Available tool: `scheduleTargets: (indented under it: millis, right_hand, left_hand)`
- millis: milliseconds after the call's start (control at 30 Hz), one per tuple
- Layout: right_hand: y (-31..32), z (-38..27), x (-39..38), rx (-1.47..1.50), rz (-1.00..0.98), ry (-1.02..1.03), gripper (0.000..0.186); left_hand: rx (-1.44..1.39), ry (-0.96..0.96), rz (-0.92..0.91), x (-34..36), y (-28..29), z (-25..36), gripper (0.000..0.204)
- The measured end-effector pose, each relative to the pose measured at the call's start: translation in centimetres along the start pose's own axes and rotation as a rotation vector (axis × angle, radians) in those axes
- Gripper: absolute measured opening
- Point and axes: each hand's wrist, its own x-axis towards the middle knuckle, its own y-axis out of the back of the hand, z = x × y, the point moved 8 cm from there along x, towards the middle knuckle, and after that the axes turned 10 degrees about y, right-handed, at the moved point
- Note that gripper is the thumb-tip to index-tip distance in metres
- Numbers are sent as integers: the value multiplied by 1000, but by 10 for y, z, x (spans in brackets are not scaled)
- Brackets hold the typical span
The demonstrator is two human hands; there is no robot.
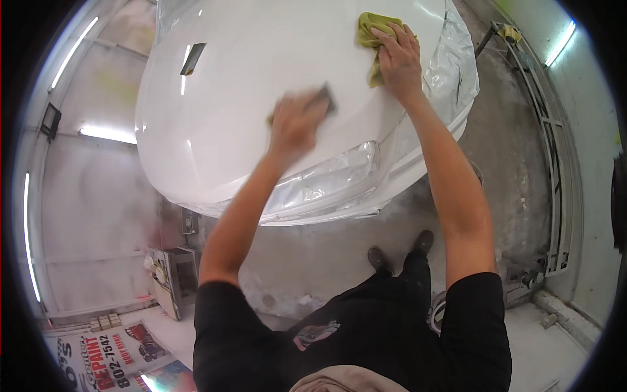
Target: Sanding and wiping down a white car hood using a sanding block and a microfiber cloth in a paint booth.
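While both of my arms stretch forward over the white car hood (215, 111), the thing to watch is how the two hands sit against each other on that curved panel. My left hand (295, 124) is blurred, pressed flat on the paint just above the headlight (326, 179), and a small dark block (324, 99) shows past its fingertips, on the far right side of the hand; the fingers look curled together over it, though the blur keeps me from saying how firmly they clamp it. My right hand (398, 57) lies farther out and to the right, palm down with the fingers close together, pinning a yellow-green cloth (373, 36) to the hood. That cloth bunches beyond the fingers and trails back under the palm on its left edge, so its long axis runs roughly along the hand's own line, away from me. The block and the cloth are near each other but apart, with bare white paint between them. Of the two hands, the left is nearer to me and to the hood's front edge, the right nearer to the clear plastic sheet (457, 65) draped over the car's far side. Below, my dark shoes (400, 251) stand on the grey concrete floor (509, 150).
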Motion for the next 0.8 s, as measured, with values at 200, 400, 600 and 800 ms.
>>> scheduleTargets:
  millis: [200,400,600,800]
  right_hand:
    - [-18,-46,20,21,21,21,41]
    - [-10,-13,0,42,12,34,42]
    - [-18,-38,15,43,-2,3,42]
    - [-9,-40,22,36,10,70,43]
  left_hand:
    - [64,-114,23,-10,33,9,28]
    - [-55,-98,-27,49,-22,38,34]
    - [40,27,-28,-77,49,-11,36]
    - [53,209,135,80,23,-68,25]
